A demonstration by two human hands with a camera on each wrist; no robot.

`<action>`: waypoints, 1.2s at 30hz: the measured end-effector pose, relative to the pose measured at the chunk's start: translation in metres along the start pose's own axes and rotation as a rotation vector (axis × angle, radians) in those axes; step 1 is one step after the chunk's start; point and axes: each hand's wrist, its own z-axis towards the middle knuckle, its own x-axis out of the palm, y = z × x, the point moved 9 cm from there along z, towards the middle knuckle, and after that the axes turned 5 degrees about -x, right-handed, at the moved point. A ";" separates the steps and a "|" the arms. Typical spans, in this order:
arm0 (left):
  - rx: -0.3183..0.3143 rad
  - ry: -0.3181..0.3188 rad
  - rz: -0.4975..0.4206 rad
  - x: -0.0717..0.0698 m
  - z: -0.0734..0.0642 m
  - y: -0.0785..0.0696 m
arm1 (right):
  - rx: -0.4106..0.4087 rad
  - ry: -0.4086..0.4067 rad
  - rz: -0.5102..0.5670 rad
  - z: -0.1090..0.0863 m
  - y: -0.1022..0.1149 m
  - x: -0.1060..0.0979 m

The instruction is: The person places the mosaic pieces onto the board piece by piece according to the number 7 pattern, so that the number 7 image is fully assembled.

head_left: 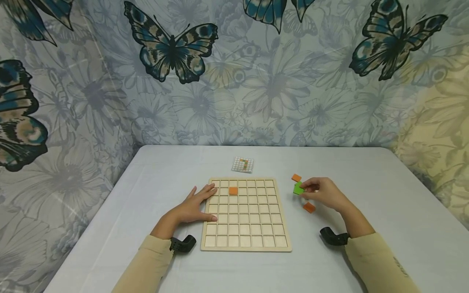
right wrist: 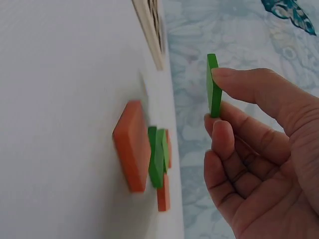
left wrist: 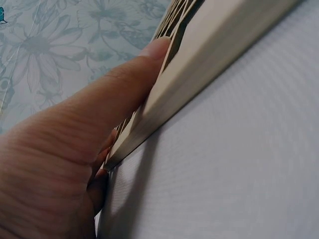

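Right wrist: fingers (right wrist: pixel 254 87) pinch one green tile (right wrist: pixel 213 92) near one board (right wrist: pixel 148 32)

A pale grey-blue backdrop (head_left: pixel 220 134) is standing behind the white-topped desk (head_left: pixel 165 171) and running along its left side. Large printed flowers (head_left: pixel 272 85) are spreading across it in faint outline, and teal, black and beige butterflies (head_left: pixel 172 53) are showing among them. Yellow is tinting the backdrop's right end.
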 end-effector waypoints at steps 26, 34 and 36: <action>-0.011 0.005 0.011 0.002 -0.001 0.004 | -0.139 0.065 0.112 0.040 0.053 0.040; -0.011 -0.004 0.012 0.000 -0.001 0.003 | -0.163 0.103 0.152 0.048 0.069 0.051; -0.010 -0.006 0.012 0.000 -0.001 0.003 | -0.161 0.110 0.166 0.051 0.073 0.054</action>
